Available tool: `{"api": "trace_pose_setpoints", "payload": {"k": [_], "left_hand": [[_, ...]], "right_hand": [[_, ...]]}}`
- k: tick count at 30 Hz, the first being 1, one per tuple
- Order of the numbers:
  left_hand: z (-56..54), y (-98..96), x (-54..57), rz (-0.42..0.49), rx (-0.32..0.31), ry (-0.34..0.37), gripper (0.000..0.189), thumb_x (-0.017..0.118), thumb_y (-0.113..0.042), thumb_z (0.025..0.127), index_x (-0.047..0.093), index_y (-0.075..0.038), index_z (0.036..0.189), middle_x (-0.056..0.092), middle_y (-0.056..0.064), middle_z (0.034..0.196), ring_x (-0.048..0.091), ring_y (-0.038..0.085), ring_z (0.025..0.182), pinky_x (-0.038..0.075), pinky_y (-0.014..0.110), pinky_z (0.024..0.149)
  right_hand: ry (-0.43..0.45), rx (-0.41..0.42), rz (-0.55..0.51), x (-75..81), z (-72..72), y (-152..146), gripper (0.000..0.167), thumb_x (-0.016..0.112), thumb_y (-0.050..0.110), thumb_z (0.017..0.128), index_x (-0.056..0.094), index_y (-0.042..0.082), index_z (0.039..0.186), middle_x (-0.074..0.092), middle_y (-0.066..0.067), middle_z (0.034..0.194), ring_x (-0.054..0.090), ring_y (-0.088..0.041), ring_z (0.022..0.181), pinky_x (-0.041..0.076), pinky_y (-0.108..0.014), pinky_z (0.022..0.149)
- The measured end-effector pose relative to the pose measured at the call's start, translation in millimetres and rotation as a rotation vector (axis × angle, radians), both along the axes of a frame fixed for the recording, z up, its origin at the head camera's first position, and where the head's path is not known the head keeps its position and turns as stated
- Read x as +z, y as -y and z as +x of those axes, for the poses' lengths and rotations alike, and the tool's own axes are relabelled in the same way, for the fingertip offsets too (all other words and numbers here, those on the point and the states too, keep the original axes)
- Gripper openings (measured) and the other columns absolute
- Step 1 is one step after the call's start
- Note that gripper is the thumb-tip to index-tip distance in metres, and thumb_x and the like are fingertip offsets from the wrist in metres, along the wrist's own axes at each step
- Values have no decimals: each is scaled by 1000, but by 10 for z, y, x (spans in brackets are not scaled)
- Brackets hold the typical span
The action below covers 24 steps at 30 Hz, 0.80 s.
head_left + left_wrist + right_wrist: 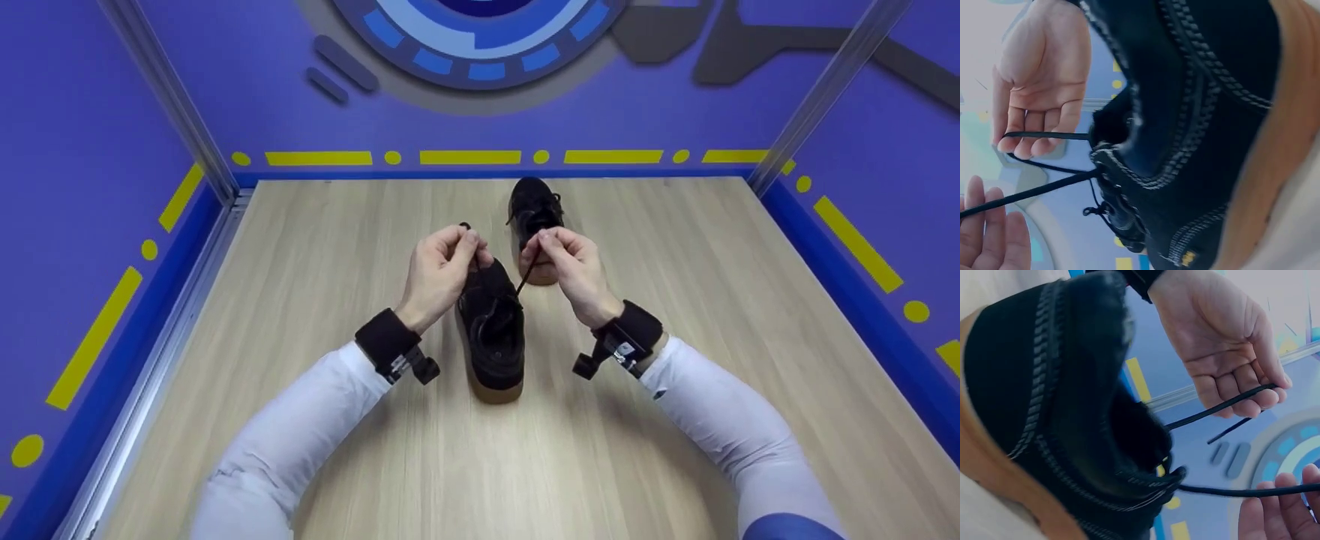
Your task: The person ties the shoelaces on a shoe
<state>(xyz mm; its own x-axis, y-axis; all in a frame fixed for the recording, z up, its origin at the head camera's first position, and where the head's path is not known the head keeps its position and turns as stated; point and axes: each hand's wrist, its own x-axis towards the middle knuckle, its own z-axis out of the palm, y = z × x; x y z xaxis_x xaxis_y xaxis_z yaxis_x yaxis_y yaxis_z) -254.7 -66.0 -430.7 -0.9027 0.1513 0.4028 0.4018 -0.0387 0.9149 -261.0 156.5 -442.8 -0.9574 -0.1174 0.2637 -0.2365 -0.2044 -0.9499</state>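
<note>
A black shoe (491, 367) with a tan sole stands on the table, toe pointing away, its laces undone. Left of its toe, my left hand (441, 270) pinches one shoelace between thumb and forefinger; a short free tip shows past the fingers in the right wrist view. On the other side my right hand (576, 270) pinches the second shoelace (529, 271), drawn taut up from the shoe. In the left wrist view that shoelace (1050, 135) doubles back from the right fingertips toward the shoe. Both hands are raised above the shoe.
A second black shoe (531, 199), its lace tied in a bow, stands farther back, partly behind the right hand. Blue printed walls (480, 127) enclose the wooden table (315, 225) at the back and sides. Both wrists wear black camera straps (386, 341).
</note>
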Motion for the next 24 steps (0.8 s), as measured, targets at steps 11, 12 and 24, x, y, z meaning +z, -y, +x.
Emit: {"api": "trace_pose_setpoints", "payload": {"k": [11, 12, 24], "left_hand": [[-32, -100, 118, -32, -46, -127, 22, 61, -13, 107, 74, -5, 92, 69, 16, 71, 64, 31, 61, 53, 27, 58], [-37, -106, 129, -37, -53, -131, 22, 61, -13, 107, 75, -5, 92, 68, 16, 70, 63, 30, 60, 52, 26, 58], [-110, -180, 271, -207, -137, -141, 28, 62, -11, 106, 72, -2, 82, 64, 8, 67, 58, 13, 57, 47, 21, 54]], "right_hand": [[-131, -24, 13, 268, -27, 90, 28, 59, 11, 108, 66, -17, 109, 74, -8, 84, 73, -17, 75, 64, -31, 74], [-144, -28, 16, 292, -27, 96, 29, 60, 10, 107, 65, -18, 110, 74, -8, 84, 73, -17, 74, 63, -30, 73], [-332, -81, 164, 414, -66, 134, 18, 64, 3, 104, 76, -9, 107, 76, -12, 98, 72, -17, 90, 59, -24, 78]]}}
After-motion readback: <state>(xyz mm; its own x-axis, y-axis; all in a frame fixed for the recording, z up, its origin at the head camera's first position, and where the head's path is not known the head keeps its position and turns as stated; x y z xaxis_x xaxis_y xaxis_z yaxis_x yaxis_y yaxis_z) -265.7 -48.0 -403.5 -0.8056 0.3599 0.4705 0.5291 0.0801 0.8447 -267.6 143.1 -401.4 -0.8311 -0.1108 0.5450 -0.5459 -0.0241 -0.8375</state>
